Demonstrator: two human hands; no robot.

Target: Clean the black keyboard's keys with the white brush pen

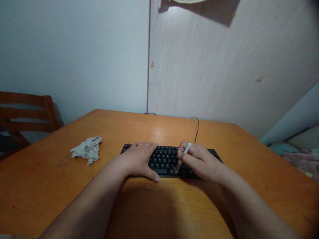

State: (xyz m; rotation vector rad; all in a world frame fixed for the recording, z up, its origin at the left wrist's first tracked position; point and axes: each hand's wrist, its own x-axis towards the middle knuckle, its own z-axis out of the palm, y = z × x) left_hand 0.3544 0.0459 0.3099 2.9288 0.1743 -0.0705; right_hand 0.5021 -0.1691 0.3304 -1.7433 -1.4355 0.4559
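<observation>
A black keyboard [163, 158] lies flat on the wooden table, its long side toward me. My left hand [141, 160] rests spread over its left part, the thumb at the front edge. In my right hand [196, 159] is a small brush [186, 148] with a pale handle, gripped by closed fingers. The brush's bristles point down and meet the keys right of the keyboard's middle. Both hands cover parts of the keys.
A crumpled grey-white cloth [88, 150] lies on the table [154, 205] to the left. The black cable [197, 129] runs from behind the keyboard toward the wall. A wooden chair [27, 113] stands at the far left; folded fabric [301, 159] is at the right.
</observation>
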